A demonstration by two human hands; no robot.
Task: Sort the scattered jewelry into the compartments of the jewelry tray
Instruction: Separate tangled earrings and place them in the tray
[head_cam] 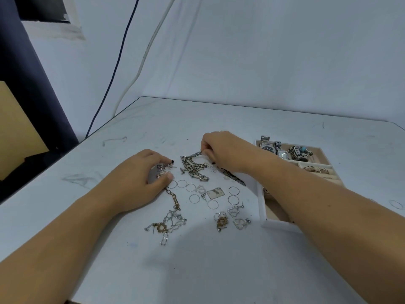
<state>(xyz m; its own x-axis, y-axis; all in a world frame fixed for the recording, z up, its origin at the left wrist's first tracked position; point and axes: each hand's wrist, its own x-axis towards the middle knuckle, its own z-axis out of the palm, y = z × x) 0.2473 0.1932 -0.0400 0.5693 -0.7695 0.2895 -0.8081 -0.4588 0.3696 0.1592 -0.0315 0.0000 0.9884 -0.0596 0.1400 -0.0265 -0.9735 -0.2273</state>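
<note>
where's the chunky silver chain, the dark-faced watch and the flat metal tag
chunky silver chain (194,168), head view, the piled links
dark-faced watch (268,148), head view, on its dial
flat metal tag (215,193), head view, its centre

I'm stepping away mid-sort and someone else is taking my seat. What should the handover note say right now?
Left hand: grips a charm cluster on the table.
Right hand: pinches one end of the silver link chain; the rest is heaped on the table.
Jewelry tray: at right, partly under the right forearm.
Done: watches and a beaded bracelet lie at the tray's far end.
Left: thin rings, heart earrings, bronze chain, tangled chains and a small plate, all loose on the table.
</note>
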